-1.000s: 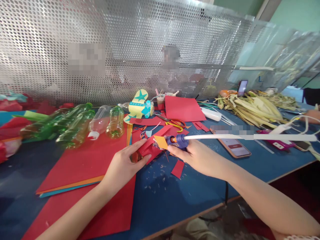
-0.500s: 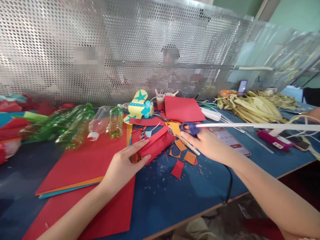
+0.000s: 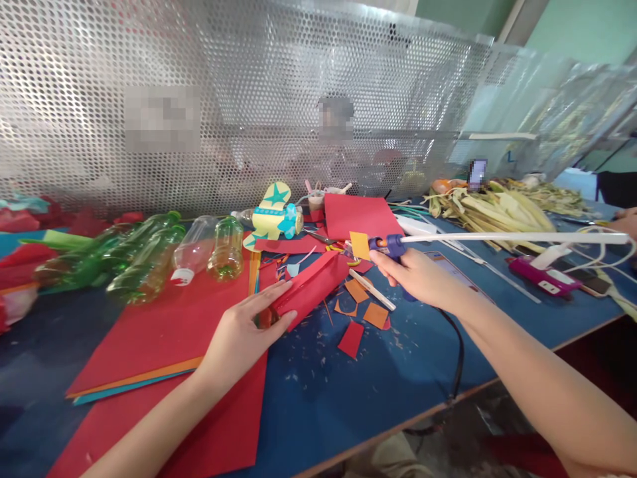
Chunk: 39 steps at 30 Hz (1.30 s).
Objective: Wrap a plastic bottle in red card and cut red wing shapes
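My left hand (image 3: 251, 318) is wrapped round a plastic bottle (image 3: 266, 318) with a sheet of red paper (image 3: 318, 285) around it; only a bit of its base shows. In my right hand (image 3: 415, 272) is a blue hot glue gun (image 3: 388, 247), a long white glue stick (image 3: 497, 237) jutting from its back. A small orange-yellow paper piece (image 3: 359, 245) sits at the gun's front, hiding the nozzle; whether my fingers hold it too I cannot tell. The gun is apart from the red paper. Orange paper scraps (image 3: 377, 315) and a loose white stick (image 3: 372, 289) lie below.
Green and clear bottles (image 3: 144, 265) lie at the left beside stacked red sheets (image 3: 164, 345). A yellow bottle craft with teal stars (image 3: 273, 216) stands behind. Rightward are a phone (image 3: 455, 272), a purple power strip (image 3: 545, 275), dried husks (image 3: 507, 209) and another person's hand (image 3: 624, 222).
My right hand has drawn the glue gun and the orange-yellow piece rightward and slightly up, away from the red paper. My left hand keeps its hold. The view has shifted a little.
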Tool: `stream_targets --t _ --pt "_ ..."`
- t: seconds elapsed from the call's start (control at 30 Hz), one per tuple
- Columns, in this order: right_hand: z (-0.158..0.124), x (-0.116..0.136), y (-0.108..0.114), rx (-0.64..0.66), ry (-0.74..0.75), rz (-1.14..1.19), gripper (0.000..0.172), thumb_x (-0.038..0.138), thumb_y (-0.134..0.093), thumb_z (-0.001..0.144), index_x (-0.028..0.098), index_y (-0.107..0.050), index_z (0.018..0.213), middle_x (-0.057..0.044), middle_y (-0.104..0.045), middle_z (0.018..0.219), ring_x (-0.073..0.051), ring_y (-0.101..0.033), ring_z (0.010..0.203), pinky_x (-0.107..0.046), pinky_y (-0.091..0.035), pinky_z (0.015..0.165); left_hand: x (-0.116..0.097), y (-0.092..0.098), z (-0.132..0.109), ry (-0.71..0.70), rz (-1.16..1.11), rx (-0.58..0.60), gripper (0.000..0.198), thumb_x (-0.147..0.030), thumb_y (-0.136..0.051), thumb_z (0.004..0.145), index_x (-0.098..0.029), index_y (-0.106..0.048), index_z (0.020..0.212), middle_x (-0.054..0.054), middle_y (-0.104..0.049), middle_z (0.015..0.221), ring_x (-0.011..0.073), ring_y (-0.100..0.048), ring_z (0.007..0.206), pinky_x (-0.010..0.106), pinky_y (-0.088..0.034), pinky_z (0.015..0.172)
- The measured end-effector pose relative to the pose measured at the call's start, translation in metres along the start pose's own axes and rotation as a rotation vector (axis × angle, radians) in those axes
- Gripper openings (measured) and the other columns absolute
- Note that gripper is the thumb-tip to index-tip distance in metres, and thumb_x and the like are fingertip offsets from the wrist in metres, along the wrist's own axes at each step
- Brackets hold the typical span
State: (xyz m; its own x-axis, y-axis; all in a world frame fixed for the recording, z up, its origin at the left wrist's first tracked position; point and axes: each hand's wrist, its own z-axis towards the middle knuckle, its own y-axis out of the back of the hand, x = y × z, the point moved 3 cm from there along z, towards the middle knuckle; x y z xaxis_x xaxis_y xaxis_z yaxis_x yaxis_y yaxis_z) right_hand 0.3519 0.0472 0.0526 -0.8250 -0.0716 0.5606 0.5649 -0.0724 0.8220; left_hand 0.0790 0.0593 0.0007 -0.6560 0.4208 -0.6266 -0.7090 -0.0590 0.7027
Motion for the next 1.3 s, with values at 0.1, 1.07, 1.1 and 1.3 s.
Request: stream_targets --t 0.1,1.07,1.1,1.3 --pt "-0.002 -0.008 0.003 -0.048 0.063 0.034 0.051 0.061 -0.028 0.094 0.022 -0.047 0.068 -0.002 -0.06 0.066 -0.017 -0.057 0.061 -0.029 -0.042 0.06 -0.001 0.001 0.0 0.017 0.006 0.013 0.043 -0.044 -0.062 0.077 -0.029 -0.067 0.117 -0.002 -0.071 0.117 0.0233 -0.065 0.111 0.03 -0.049 0.098" --pt "0.028 -0.068 0.002 0.229 0.091 -0.597 0.043 0.011 -0.07 0.066 0.02 -0.058 0.106 -0.013 -0.056 0.116 -0.032 -0.056 0.112 -0.041 -0.051 0.088 0.008 0.014 0.014 0.074 0.018 0.023 0.045 -0.047 -0.064 0.072 -0.03 -0.069 0.114 -0.004 -0.072 0.114 0.0273 -0.067 0.108 0.036 -0.051 0.096" --pt "0.028 -0.064 0.005 0.227 0.082 -0.588 0.042 0.015 -0.073 0.066 0.019 -0.058 0.105 -0.014 -0.057 0.113 -0.034 -0.057 0.11 -0.043 -0.051 0.086 0.008 0.013 0.014 0.061 0.016 0.026 0.046 -0.048 -0.064 0.073 -0.03 -0.069 0.114 -0.003 -0.071 0.115 0.0271 -0.066 0.109 0.035 -0.05 0.096" --pt "0.021 -0.006 -0.001 0.046 0.367 -0.194 0.039 0.029 -0.058 0.09 0.025 -0.045 0.126 -0.009 -0.049 0.132 -0.023 -0.051 0.122 -0.038 -0.044 0.101 0.011 0.014 0.012 0.009 0.023 0.095 0.048 -0.052 -0.065 0.073 -0.031 -0.068 0.116 -0.002 -0.069 0.12 0.0263 -0.062 0.115 0.034 -0.048 0.099"
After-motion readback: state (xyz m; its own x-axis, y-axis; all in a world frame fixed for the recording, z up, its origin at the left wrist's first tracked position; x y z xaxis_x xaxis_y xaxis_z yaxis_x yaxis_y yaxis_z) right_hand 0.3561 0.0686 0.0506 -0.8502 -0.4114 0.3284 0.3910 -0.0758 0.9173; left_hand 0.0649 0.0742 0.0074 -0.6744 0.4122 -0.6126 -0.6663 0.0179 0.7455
